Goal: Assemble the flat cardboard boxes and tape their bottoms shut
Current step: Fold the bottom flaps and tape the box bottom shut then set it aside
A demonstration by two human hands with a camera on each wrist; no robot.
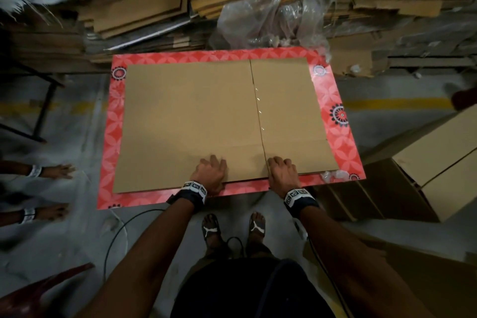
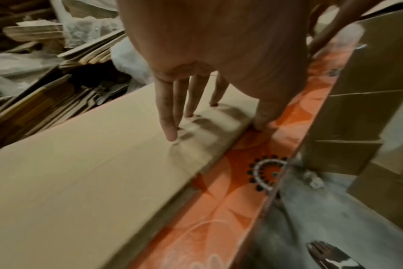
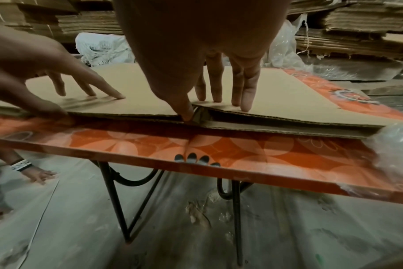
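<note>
Straight fingers of the left hand [image 1: 210, 173] and right hand [image 1: 282, 175] press, gripping nothing, on the near edge of the flat cardboard box [image 1: 196, 111] lying on the red patterned table [image 1: 113, 137]. Only the right wrist view shows the right thumb tip in the flap slot. Cardboard stacks [image 1: 144, 8] crowd the table's far side.

Presses straight fingers [image 2: 167, 112] of left hand [image 2: 207, 45] onto flat cardboard box [image 2: 81, 182] by the table [image 2: 219, 209] edge; rests thumb on the orange tabletop beside the cardboard.
</note>
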